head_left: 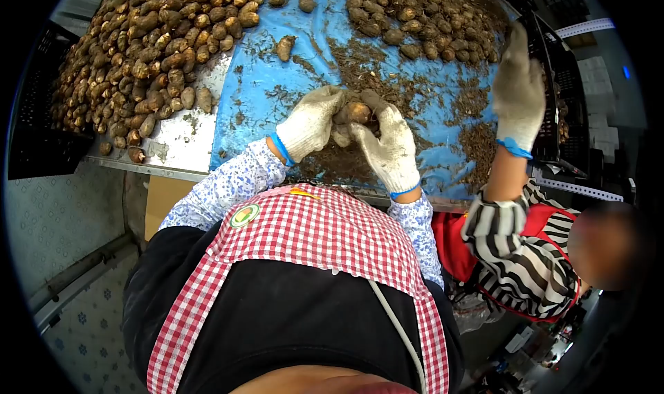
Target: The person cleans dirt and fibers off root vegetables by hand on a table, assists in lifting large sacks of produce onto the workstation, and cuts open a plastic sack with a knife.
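Both my hands wear dirty white gloves and meet over the blue sheet (259,107). Between them is a brown, rough tuber (357,113). My left hand (312,123) is closed, its fingertips against the tuber's left side. From the right, my right hand (387,139) grips the same tuber, thumb below and fingers curled behind it. Loose dirt and root bits (366,72) lie on the sheet around the hands. A single tuber (285,47) rests on the sheet beyond my left hand.
A large heap of tubers (155,55) covers the left side, beside a black crate (45,110). Another heap (422,17) lies at the back. At right, a co-worker's gloved hand (519,89) is raised near black crates (570,96). The table's metal edge (145,169) runs in front.
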Demonstrator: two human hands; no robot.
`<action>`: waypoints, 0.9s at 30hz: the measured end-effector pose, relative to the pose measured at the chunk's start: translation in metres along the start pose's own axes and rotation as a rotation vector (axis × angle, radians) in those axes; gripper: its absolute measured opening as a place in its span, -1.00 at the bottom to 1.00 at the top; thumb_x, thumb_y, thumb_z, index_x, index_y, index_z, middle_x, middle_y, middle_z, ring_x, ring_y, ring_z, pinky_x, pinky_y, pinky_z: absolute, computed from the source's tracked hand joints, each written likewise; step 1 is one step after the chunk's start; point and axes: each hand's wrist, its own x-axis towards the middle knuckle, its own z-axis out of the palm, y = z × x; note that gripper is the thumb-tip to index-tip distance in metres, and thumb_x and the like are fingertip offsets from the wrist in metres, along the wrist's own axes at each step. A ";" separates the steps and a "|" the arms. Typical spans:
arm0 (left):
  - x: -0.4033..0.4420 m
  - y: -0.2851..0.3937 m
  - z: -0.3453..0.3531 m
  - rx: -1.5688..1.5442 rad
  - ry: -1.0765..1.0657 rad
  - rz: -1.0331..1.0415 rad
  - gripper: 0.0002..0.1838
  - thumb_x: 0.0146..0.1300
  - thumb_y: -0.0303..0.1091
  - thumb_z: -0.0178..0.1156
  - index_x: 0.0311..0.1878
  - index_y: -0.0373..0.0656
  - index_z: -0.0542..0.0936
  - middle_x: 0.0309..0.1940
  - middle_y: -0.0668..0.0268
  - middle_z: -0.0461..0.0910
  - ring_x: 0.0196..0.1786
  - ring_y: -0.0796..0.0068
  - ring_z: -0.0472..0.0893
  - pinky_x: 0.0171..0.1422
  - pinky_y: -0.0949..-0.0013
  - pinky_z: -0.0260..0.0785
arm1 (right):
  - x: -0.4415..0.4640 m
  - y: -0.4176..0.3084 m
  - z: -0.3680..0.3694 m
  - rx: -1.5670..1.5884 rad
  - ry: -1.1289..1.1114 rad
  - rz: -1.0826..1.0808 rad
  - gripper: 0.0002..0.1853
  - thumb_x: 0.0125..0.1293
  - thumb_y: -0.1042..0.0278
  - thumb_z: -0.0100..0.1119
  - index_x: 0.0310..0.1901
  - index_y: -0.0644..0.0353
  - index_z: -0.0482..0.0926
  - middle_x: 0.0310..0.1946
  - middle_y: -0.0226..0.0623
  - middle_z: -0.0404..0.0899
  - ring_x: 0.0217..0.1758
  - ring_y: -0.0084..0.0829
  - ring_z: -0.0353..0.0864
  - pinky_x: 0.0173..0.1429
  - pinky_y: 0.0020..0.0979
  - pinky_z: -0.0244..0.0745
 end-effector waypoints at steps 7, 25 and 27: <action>-0.024 0.016 0.013 0.092 -0.163 -0.002 -0.60 0.60 0.00 -0.19 0.06 -0.12 0.48 -0.52 0.42 0.41 -0.64 0.65 0.31 -0.63 0.54 0.15 | 0.013 0.006 0.021 0.030 0.109 -0.094 -0.46 0.24 0.40 0.31 0.28 0.16 0.48 -0.14 -0.08 0.64 -0.07 -0.09 0.66 0.01 -0.16 0.56; -0.007 0.041 0.004 -0.286 -0.150 -0.363 -0.46 0.62 0.04 -0.36 0.24 -0.25 0.36 -0.70 0.43 0.31 -0.82 0.69 0.09 -0.78 0.56 -0.02 | 0.008 0.062 0.003 -0.118 -0.077 0.168 -0.79 0.31 0.26 0.32 -0.23 0.25 0.67 -0.28 -0.06 0.62 -0.28 -0.15 0.65 -0.17 -0.23 0.55; -0.009 0.035 0.009 -0.217 -0.166 -0.343 -0.47 0.60 0.08 -0.35 0.11 -0.20 0.41 -0.72 0.44 0.26 -0.83 0.68 0.07 -0.79 0.55 -0.08 | 0.013 0.049 -0.012 -0.037 0.079 0.089 -0.78 0.31 0.27 0.32 -0.13 0.24 0.67 -0.20 -0.06 0.65 -0.20 -0.18 0.67 -0.10 -0.24 0.57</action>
